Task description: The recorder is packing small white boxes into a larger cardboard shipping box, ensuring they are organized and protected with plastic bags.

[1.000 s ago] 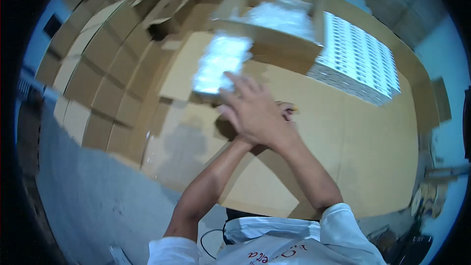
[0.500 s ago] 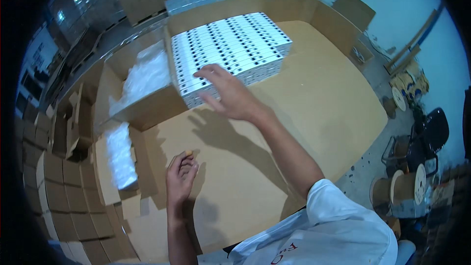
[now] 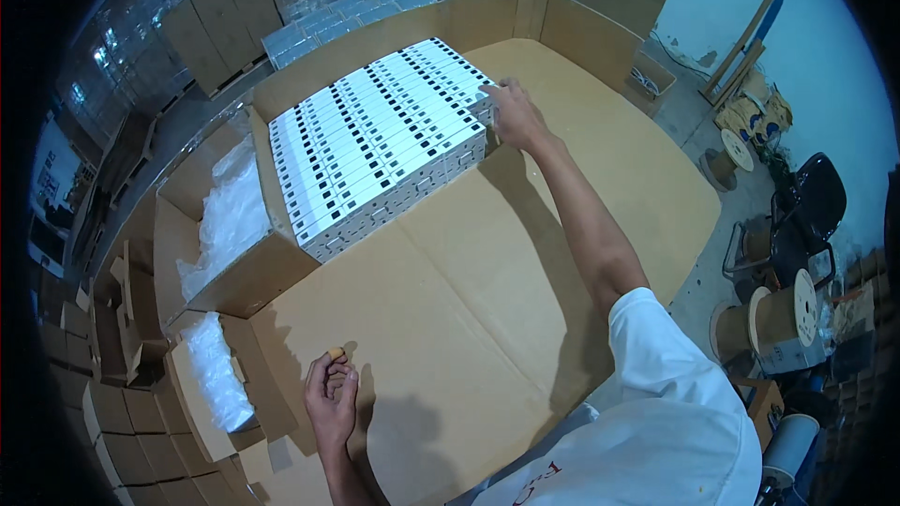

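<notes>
A wide stack of long white boxes with dark square marks lies on the brown cardboard sheet. At the stack's right end is my right hand, its fingers bent at the end edge of a white box; the thumb side is hidden. Lower down, my left hand hangs over the cardboard, fingers loosely curled and nothing seen in it. A tan cover sits on one of its fingertips. To its left, a clear plastic bundle rests in a small open carton.
Cardboard walls border the far side. Left of the stack, a carton holds clear plastic film. Stacked brown cartons stand at the lower left. Beyond the right edge are cable spools and a black chair.
My right hand has gone from over the front left of the stack to its right end. The view has shifted, and my left hand stays loosely curled over the cardboard.
</notes>
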{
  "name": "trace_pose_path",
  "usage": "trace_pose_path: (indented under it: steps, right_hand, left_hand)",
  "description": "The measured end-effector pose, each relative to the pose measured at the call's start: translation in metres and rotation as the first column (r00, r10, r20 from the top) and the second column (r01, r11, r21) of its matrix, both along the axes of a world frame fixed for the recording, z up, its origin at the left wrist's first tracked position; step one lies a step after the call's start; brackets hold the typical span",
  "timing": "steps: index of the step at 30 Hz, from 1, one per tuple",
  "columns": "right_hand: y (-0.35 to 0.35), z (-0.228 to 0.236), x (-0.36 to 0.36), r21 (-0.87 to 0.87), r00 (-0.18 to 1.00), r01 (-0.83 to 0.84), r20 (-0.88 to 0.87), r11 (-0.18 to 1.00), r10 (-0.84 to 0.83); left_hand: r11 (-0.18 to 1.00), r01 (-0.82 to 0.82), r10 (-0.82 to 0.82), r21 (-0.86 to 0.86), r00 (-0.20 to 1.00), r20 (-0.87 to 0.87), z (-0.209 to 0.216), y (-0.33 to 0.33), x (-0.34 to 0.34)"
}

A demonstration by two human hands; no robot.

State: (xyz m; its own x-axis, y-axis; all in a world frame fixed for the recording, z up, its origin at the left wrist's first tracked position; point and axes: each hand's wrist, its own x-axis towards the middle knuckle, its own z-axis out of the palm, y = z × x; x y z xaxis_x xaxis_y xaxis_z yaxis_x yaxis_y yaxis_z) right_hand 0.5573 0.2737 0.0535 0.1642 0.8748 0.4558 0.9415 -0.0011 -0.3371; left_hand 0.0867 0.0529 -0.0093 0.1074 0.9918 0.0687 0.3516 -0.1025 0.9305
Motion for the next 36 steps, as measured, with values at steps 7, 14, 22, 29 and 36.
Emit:
trace_pose_path:
  steps: [7, 14, 22, 29, 36]
  right_hand:
    - [-0.003, -0.027, 0.015, 0.096, 0.999, 0.019, 0.038, 0.995, -0.022]
    - [-0.02, -0.054, 0.017, 0.051, 0.998, 0.04, 0.041, 0.998, -0.042]
    - [-0.082, -0.04, 0.009, 0.168, 0.982, 0.002, 0.183, 0.986, -0.033]
    - [-0.17, -0.007, -0.075, 0.141, 0.989, -0.145, 0.048, 0.979, 0.139]
    - [-0.241, 0.001, -0.232, 0.074, 0.897, -0.384, -0.205, 0.92, 0.391]
  left_hand:
    - [0.998, 0.001, 0.001, -0.066, 1.0, 0.031, -0.003, 0.004, 0.01]
    - [0.999, 0.011, -0.01, -0.049, 1.0, 0.016, -0.005, 0.001, 0.003]
    - [1.0, 0.003, -0.003, -0.03, 1.0, -0.024, -0.003, -0.02, -0.006]
    - [0.999, 0.034, -0.035, 0.014, 0.999, 0.01, -0.004, -0.04, -0.035]
    - [0.996, 0.079, -0.073, -0.031, 0.983, 0.167, -0.013, -0.062, -0.071]
